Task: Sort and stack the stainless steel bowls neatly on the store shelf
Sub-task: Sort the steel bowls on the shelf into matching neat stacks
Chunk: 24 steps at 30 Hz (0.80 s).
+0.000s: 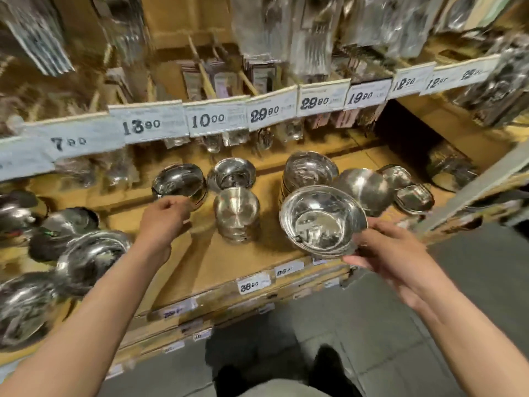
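Observation:
My right hand (pixel 385 249) grips a shiny steel bowl (pixel 322 220) by its near rim, held tilted above the front of the wooden shelf (pixel 229 262). My left hand (pixel 163 217) reaches toward a bowl stack (pixel 180 181) at the back left, its fingers at that stack's near rim; whether they grip it is unclear. Between the hands stands an upside-down bowl stack (pixel 236 213), with another upright bowl (pixel 232 173) behind it. Behind the held bowl are a tall stack (pixel 309 170) and an upturned bowl (pixel 363 187).
Larger steel bowls (pixel 88 259) lie along the shelf's left side, small steel dishes (pixel 412 196) at the right. A price-tag rail (pixel 217 118) and hanging packaged cutlery (pixel 312 38) overhang the bowls. Grey floor (pixel 372 325) lies below the shelf edge.

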Motion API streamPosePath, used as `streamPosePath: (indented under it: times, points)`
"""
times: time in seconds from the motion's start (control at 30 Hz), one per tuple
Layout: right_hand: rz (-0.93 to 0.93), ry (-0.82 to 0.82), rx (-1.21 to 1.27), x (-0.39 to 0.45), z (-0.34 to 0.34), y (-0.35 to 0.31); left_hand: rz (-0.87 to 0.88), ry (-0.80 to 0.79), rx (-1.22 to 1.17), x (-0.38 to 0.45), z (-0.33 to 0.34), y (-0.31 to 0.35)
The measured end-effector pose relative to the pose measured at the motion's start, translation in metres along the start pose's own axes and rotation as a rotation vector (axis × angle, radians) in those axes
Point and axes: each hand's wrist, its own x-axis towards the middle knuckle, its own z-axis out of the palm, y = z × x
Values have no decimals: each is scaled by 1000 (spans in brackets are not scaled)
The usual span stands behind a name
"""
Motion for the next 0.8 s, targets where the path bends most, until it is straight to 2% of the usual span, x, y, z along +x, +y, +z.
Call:
streamPosePath:
  times: [0.17,0.37,0.57,0.8]
  points:
    - [-37,13,34,-13,31,7,15,-119,71,28,-8,4]
    - [-34,66,130,-7,49,21,-40,-235,163,63,13,-4]
    - [-34,61,94,6,63,26,-45,-257,331,107,43,-5]
    - [-61,66,132,16,65,35,-99,-230,423,139,63,-21]
